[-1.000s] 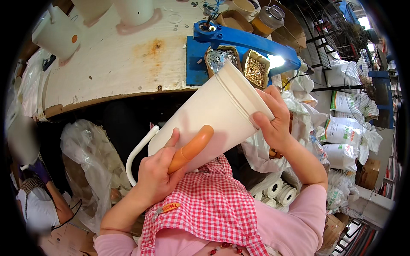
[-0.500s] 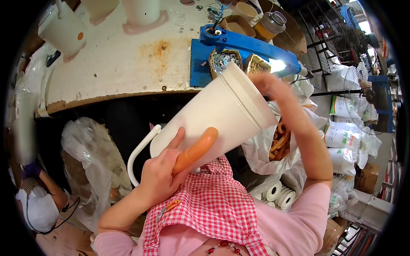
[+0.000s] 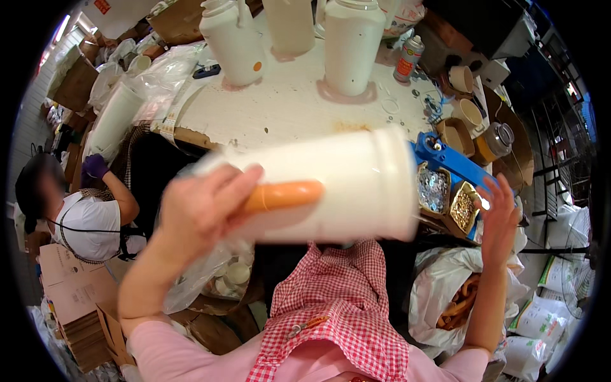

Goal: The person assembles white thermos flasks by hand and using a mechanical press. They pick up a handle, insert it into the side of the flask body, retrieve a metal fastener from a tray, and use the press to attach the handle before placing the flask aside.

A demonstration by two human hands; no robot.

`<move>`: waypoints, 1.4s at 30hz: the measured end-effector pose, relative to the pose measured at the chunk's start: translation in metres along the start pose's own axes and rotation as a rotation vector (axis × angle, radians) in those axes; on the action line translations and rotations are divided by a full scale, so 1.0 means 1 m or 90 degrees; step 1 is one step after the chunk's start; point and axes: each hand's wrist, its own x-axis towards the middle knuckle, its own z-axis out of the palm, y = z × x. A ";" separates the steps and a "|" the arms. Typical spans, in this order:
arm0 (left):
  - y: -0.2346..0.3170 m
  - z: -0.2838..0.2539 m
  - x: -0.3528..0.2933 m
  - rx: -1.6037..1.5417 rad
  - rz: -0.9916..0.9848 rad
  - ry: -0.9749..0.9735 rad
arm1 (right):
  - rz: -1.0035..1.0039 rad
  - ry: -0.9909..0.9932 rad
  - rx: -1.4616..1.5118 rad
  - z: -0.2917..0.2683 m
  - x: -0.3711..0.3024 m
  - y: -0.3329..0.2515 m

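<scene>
Our left hand [image 3: 207, 207] is clamped round the curved orange handle [image 3: 286, 195] of a white jug [image 3: 344, 165], motion-blurred and held sideways by the front edge of the bench [image 3: 286, 114]. We hold our right hand [image 3: 499, 219] with fingers apart, near the box of brass-coloured fasteners [image 3: 463, 207]. Three pale vessels [image 3: 353, 51] stand well back from that edge.

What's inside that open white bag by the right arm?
Curved orange pieces show in the white bag's mouth; anything deeper is hidden beneath them and behind its sides.
</scene>
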 end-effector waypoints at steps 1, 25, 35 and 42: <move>-0.015 -0.005 0.012 0.171 0.057 0.021 | 0.033 0.025 0.017 -0.001 -0.007 0.009; -0.153 0.121 0.310 0.020 -0.061 0.437 | 0.445 -0.098 0.134 0.119 -0.040 0.124; -0.127 0.092 0.157 -0.491 -0.311 0.404 | 0.264 -0.033 0.203 0.197 -0.044 0.166; -0.118 0.006 -0.070 -0.649 -0.199 0.202 | 0.324 0.091 0.292 0.177 -0.081 0.124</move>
